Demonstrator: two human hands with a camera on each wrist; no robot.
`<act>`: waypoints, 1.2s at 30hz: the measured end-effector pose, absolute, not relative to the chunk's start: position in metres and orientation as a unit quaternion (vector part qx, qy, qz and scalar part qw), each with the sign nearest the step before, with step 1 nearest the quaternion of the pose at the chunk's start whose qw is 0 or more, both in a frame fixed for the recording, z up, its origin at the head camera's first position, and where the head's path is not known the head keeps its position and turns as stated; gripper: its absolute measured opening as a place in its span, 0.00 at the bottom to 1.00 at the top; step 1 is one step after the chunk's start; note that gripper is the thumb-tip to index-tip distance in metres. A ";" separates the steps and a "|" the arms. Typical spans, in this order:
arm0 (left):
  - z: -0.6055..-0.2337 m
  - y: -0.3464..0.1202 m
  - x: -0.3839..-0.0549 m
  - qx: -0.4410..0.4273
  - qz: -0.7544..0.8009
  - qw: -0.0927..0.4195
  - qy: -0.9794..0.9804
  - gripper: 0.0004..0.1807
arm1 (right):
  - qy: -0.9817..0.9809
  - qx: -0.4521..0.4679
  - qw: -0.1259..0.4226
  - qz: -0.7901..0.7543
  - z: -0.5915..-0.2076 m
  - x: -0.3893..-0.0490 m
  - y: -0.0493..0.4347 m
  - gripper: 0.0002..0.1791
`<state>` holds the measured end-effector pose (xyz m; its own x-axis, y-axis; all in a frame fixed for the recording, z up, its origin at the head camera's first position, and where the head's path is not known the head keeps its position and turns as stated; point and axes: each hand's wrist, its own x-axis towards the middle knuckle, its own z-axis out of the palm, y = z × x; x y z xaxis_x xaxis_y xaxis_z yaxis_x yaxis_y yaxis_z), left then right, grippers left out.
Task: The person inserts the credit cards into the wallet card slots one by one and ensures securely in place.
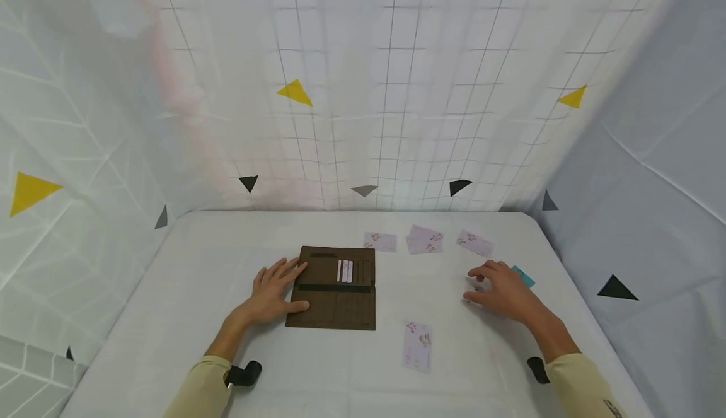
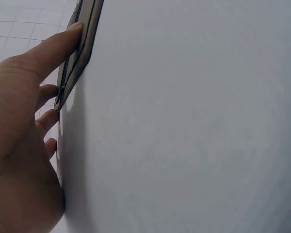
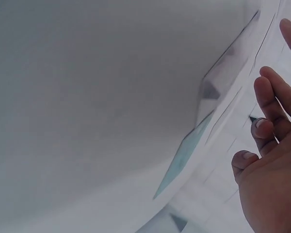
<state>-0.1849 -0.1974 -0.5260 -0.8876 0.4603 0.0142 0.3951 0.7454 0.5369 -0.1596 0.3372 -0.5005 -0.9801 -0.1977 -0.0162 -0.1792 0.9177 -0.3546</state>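
Note:
A brown wallet lies unfolded on the white table, with several pale cards tucked in its upper slots. My left hand rests at the wallet's left side, fingers spread; the thumb and index fingertip touch its surface. In the left wrist view, the thumb lies along the wallet's edge. To the right, my right hand hovers with fingers loosely bent and nothing between them. Below it in the right wrist view are a glossy pale card and a teal card. The hand partly hides the teal card in the head view.
Toward the table's back lie pale lilac flower-printed cards: a left one, an overlapping pair and a right one. Another card lies near the front. White hangings with coloured triangles surround the table.

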 end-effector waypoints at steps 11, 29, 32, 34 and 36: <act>-0.527 -0.201 -0.186 0.228 0.269 0.056 0.934 0.50 | 0.983 -0.086 0.026 -0.159 -0.507 -0.153 0.363 0.38; -0.526 -0.198 -0.186 0.228 0.273 0.061 0.932 0.50 | 0.982 -0.094 0.029 -0.159 -0.509 -0.152 0.362 0.27; -0.526 -0.198 -0.186 0.228 0.271 0.061 0.933 0.49 | 0.981 -0.100 0.034 -0.162 -0.509 -0.152 0.360 0.26; -0.526 -0.198 -0.186 0.228 0.271 0.061 0.933 0.49 | 0.981 -0.102 0.035 -0.162 -0.509 -0.152 0.359 0.26; -0.526 -0.198 -0.187 0.229 0.271 0.060 0.933 0.49 | 0.981 -0.104 0.038 -0.162 -0.508 -0.153 0.358 0.26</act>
